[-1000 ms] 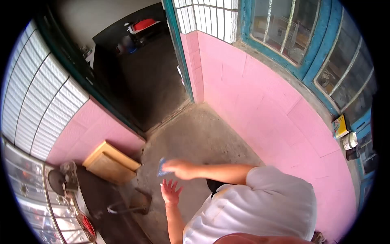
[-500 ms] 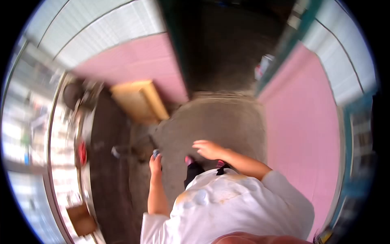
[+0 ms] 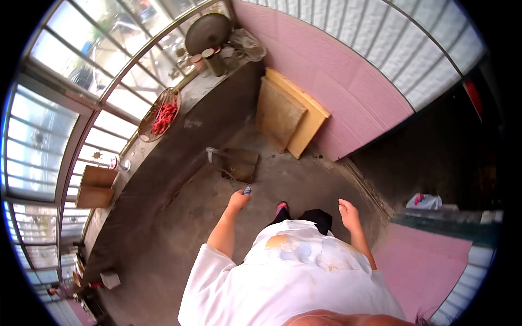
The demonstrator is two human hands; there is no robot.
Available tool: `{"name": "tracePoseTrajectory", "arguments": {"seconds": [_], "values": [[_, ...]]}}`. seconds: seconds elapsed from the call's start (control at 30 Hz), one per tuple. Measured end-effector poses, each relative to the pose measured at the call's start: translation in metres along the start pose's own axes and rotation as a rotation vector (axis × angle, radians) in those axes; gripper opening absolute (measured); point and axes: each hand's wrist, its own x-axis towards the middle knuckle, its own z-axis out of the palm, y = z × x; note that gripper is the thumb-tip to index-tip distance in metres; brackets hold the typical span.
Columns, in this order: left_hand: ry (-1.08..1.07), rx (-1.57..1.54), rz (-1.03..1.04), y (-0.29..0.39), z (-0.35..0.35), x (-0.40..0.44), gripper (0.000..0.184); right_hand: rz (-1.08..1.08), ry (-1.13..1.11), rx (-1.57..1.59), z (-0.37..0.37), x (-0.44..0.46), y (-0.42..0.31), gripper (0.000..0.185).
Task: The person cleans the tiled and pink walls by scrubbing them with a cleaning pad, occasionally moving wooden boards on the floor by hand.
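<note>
A small blue item [image 3: 247,190] pokes out of my left hand [image 3: 238,200], which is closed round it in front of my body; most of the item is hidden by the fingers. Beyond that hand a dustpan-like object [image 3: 240,165] with a pale handle rests on the floor. My right hand [image 3: 349,213] hangs to the right of my body, fingers loosely bent and partly apart, with nothing visible in it. Below both hands is the stained white shirt that I wear.
Two wooden boards [image 3: 280,113] lean on the pink wall. A curved ledge [image 3: 190,93] by the windows bears a basket of red items [image 3: 161,118], jars [image 3: 213,62] and a brown box [image 3: 95,186]. At the right doorway lies a white bag [image 3: 424,201].
The view has swung left toward the windows. The blue item was by my right hand one second ago and is now in my left hand. My hands have moved apart.
</note>
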Motion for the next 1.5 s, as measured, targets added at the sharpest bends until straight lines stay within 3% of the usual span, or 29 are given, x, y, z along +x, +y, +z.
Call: {"name": "tracePoseTrajectory", "arguments": {"seconds": [0.07,0.33,0.53,0.6,0.73,0.83,0.87,0.97,1.23,1.3,1.5], "values": [[0.039,-0.029,-0.030,0.001,-0.003,0.009,0.039,-0.052,-0.085,-0.067,-0.002,0.035,-0.018,0.029],[0.074,-0.928,-0.239,0.053,0.009,-0.022,0.028,-0.386,-0.422,-0.289,0.004,0.181,-0.080,0.030],[0.060,-1.070,-0.111,0.110,0.012,-0.017,0.025,-0.497,-0.502,-0.338,0.010,0.255,-0.114,0.031],[0.063,-1.261,-0.049,0.136,0.011,-0.010,0.025,-0.546,-0.533,-0.343,0.010,0.271,-0.125,0.032],[-0.126,-1.516,-0.032,0.201,0.008,0.004,0.041,-0.587,-0.694,-0.190,0.026,0.256,-0.180,0.049],[-0.345,-1.615,0.154,0.243,0.010,0.032,0.041,-0.970,-0.578,-0.213,0.050,0.239,-0.213,0.071],[-0.410,-1.651,0.107,0.265,0.006,0.030,0.040,-1.046,-0.550,-0.262,0.054,0.234,-0.226,0.078],[-0.519,-1.699,0.110,0.295,0.001,0.044,0.044,-1.000,-0.416,-0.382,0.065,0.229,-0.248,0.089],[-0.794,-1.178,0.291,0.326,-0.037,0.062,0.063,-1.102,-0.210,-0.298,0.050,0.277,-0.269,0.063],[-0.837,-1.112,0.331,0.332,-0.041,0.073,0.064,-0.981,-0.131,-0.323,0.018,0.279,-0.296,0.061],[-0.855,-1.016,0.376,0.314,-0.059,0.108,0.057,-1.219,0.937,-0.620,-0.195,0.222,-0.446,0.070]]}}
